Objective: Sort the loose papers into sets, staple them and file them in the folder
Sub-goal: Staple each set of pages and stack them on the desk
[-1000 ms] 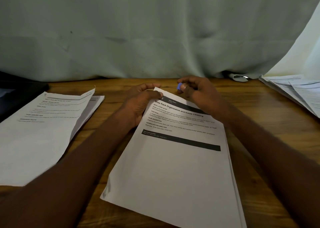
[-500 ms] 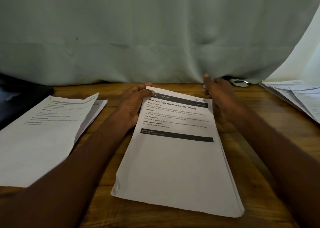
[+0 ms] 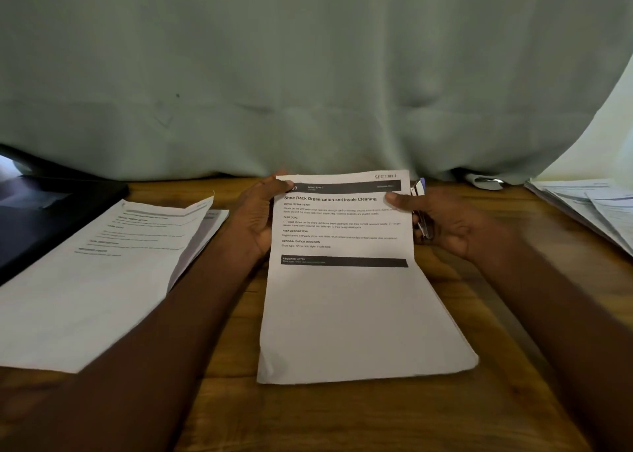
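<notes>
A set of white papers (image 3: pixel 356 314) headed "Shoe Rack Organization and Insole Cleaning" lies in the middle of the wooden table, its far end lifted. My left hand (image 3: pixel 257 215) grips the top left edge, thumb on the page. My right hand (image 3: pixel 442 222) pinches the top right edge with its thumb, and a small stapler (image 3: pixel 420 208) with a blue tip sits between its fingers behind the sheet. A second paper set (image 3: pixel 89 280) lies at the left, one corner folded up. A dark folder (image 3: pixel 51 211) lies at the far left.
More loose papers (image 3: pixel 589 208) are fanned out at the far right edge of the table. A pale green cloth (image 3: pixel 308 74) hangs along the back. A small white and metal object (image 3: pixel 486 180) lies under the cloth's hem.
Both hands have raised the top end of the middle set and squared it toward me. My right hand moved from the back of the table onto the set's right edge, with the stapler in it.
</notes>
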`<state>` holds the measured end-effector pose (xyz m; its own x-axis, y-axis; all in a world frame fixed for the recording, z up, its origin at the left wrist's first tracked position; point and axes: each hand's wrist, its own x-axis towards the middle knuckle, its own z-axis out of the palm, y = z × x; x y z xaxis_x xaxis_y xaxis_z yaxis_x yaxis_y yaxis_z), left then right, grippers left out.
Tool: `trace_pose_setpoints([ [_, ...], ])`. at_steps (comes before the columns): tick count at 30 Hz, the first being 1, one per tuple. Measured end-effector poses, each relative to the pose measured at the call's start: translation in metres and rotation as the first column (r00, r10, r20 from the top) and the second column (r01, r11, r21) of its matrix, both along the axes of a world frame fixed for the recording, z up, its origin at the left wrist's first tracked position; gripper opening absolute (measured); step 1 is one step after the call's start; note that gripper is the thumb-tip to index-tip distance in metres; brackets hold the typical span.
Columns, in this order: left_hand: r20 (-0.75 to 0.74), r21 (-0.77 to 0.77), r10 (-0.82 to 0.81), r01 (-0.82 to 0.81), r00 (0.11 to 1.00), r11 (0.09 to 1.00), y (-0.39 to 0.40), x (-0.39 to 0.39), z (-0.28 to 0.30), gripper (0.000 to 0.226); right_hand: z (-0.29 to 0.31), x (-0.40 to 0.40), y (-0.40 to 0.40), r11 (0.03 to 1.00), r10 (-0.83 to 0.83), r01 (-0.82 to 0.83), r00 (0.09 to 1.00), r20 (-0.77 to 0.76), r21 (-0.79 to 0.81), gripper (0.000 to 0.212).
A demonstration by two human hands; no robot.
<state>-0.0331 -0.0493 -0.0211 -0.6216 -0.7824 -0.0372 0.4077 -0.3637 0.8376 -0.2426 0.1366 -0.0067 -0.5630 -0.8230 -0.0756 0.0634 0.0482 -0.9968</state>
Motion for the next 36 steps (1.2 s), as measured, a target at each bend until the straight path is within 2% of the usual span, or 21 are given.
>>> trace_pose_setpoints([
  [3,0.046,-0.017,-0.005,0.006,0.999,1.0,-0.003,0.0,-0.002,0.021,-0.003,0.003,-0.003,0.999,0.002,0.0,0.996,0.086,-0.033,0.05],
  [6,0.187,-0.059,-0.08,0.093,0.979,0.994,-0.002,0.002,-0.003,0.042,-0.005,0.004,-0.005,0.997,-0.023,0.032,0.991,0.134,-0.066,0.045],
  [8,0.241,-0.103,-0.127,0.155,0.962,0.982,0.0,0.001,-0.007,0.041,-0.005,0.004,-0.005,0.994,-0.033,0.047,0.99,0.137,-0.102,0.041],
  [13,0.205,-0.118,-0.101,0.127,0.973,0.985,-0.004,0.0,-0.008,0.039,-0.005,0.003,-0.006,0.991,-0.015,0.03,0.993,0.115,-0.129,0.052],
  [22,0.196,-0.155,0.024,0.007,0.98,0.988,-0.014,-0.002,-0.012,0.034,-0.006,0.002,-0.006,0.992,-0.003,0.013,0.996,0.087,-0.123,0.046],
  [27,0.222,-0.191,0.06,-0.017,0.973,0.981,-0.016,-0.004,-0.016,0.016,-0.007,0.003,-0.007,0.993,-0.008,0.019,0.996,0.091,-0.118,0.048],
  [31,0.223,-0.176,0.049,-0.009,0.974,0.984,-0.016,-0.004,-0.015,0.028,-0.008,0.002,-0.008,0.993,-0.021,0.032,0.995,0.097,-0.114,0.047],
  [36,0.185,-0.166,0.002,0.029,0.983,0.986,-0.013,-0.004,-0.014,0.023,-0.008,0.005,-0.008,0.986,-0.073,0.095,0.985,0.154,-0.14,0.041],
])
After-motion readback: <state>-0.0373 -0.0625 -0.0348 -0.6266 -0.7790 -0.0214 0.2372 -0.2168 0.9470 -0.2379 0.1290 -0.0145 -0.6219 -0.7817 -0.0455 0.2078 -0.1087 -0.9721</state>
